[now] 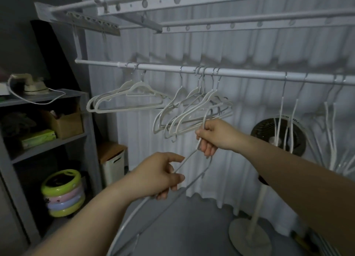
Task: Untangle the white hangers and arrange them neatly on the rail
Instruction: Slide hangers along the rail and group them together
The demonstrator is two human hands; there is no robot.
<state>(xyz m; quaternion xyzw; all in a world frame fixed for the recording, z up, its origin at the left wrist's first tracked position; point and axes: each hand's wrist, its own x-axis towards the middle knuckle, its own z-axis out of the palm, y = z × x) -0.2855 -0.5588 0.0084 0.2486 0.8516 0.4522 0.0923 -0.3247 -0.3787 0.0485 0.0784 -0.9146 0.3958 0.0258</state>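
Observation:
A white rail (165,68) runs across the middle of the view. Two white hangers (126,100) hang side by side at its left. A tangled bunch of several white hangers (192,113) hangs at the centre. More hangers (284,125) dangle edge-on at the right. My right hand (215,135) is closed around the neck of a thin white hanger (192,182), just below the tangled bunch. My left hand (159,176) grips the same hanger lower down, on its shoulder wire. The hanger's long curved arm runs down toward the bottom edge.
A grey shelf unit (44,144) at the left holds an iron, boxes and a stack of coloured round tubs (63,193). A white bin (113,165) stands by the curtain. A standing fan (276,136) is behind the right-hand hangers. More rods run overhead (221,19).

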